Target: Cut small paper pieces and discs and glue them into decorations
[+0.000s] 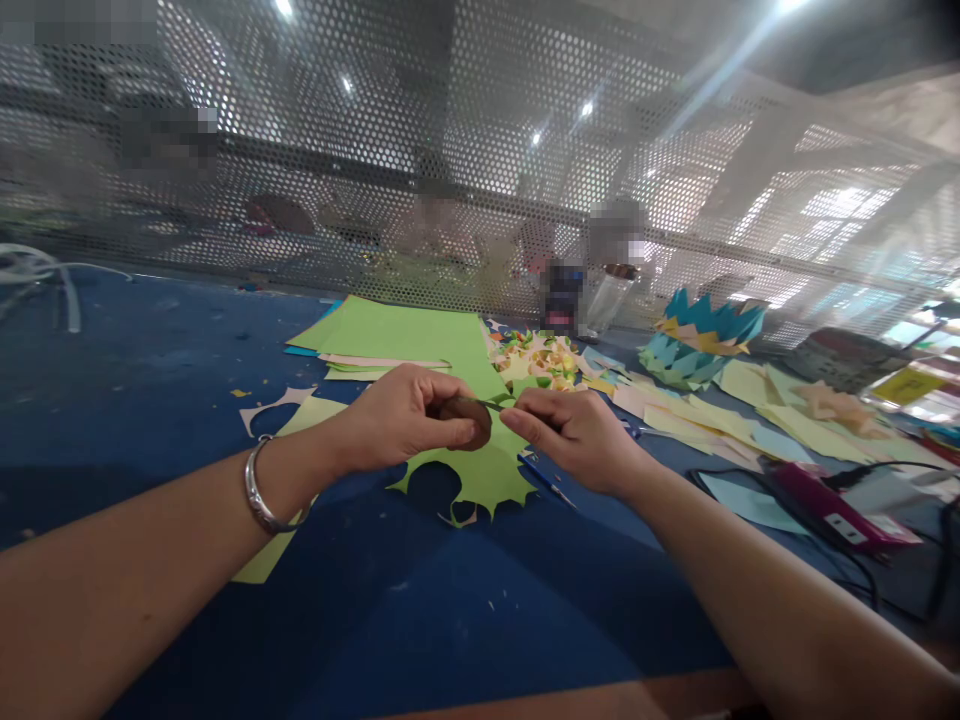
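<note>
My left hand (420,415), with a silver bangle at its wrist, pinches a round brown disc (480,425) between thumb and fingers. Fingers closed, my right hand (574,430) meets it from the right; a thin dark strip (491,405) runs from its fingertips to the disc. What the strip is made of, I cannot tell. Below both hands lies a green paper sheet (491,475) with curved pieces cut out and a jagged edge. A blue pen-like tool (551,480) rests on the table just under my right hand.
Green sheets (405,330) are stacked behind my hands, beside a pile of small paper pieces (536,360). To the right are pastel sheets (697,420), blue and orange zigzag-edged paper rings (697,340) and a purple power strip (840,510) with cables. A perforated screen (450,130) closes the table's back.
</note>
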`<state>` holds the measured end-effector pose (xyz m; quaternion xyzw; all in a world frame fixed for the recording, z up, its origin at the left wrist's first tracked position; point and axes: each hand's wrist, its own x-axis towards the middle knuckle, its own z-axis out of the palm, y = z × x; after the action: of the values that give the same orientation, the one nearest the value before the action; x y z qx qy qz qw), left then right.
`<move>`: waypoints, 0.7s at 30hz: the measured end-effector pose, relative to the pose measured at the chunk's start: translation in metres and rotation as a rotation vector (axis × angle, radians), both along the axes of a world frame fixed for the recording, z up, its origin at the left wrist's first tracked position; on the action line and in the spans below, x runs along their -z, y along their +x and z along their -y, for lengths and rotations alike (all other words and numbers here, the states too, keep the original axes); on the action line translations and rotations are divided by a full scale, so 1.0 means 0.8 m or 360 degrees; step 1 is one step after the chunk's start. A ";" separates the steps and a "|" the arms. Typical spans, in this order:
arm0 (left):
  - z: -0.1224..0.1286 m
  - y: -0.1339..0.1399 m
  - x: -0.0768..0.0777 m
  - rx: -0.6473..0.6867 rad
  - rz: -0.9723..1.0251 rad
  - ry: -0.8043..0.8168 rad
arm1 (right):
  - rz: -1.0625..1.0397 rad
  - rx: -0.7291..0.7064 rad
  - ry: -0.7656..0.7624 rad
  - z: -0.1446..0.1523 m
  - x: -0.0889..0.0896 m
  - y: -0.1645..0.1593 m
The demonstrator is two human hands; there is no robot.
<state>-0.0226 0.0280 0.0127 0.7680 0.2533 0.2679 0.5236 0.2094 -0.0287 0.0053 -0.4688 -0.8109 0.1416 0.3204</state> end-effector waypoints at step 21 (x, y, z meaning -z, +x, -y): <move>-0.001 -0.005 -0.004 0.0163 -0.0173 -0.0117 | 0.0231 -0.0024 0.0149 -0.001 0.004 0.002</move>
<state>-0.0270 0.0291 0.0159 0.7737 0.2514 0.1893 0.5499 0.2108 -0.0283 0.0022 -0.4562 -0.8412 0.0715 0.2815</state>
